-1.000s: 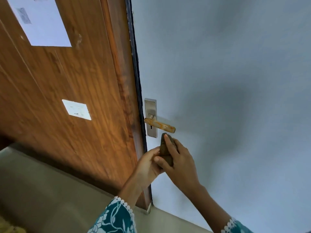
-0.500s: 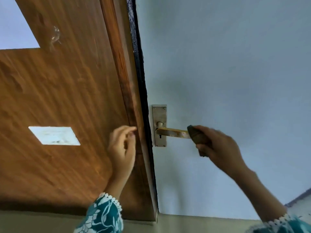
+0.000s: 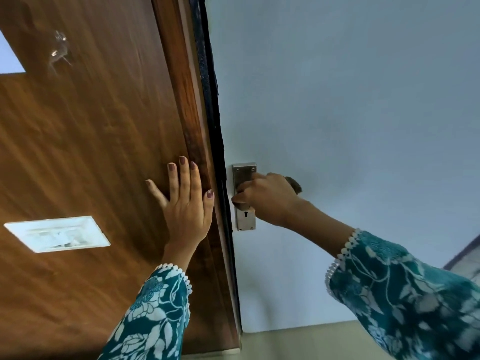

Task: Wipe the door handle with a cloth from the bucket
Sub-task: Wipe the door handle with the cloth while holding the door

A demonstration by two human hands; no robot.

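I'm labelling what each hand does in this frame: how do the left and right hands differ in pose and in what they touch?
The left hand lies flat, fingers spread, on the brown wooden panel; the right hand is curled at the metal handle plate on the pale blue door. The left hand is empty; the right holds a dark cloth, barely showing. Both wear teal floral sleeves.

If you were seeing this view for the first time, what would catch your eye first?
First, the right hand closed over the door handle against the metal lock plate, a dark cloth peeking out behind it. Next, the left hand pressed flat, fingers spread, on the brown wooden door left of the dark edge. The pale blue surface fills the right side.
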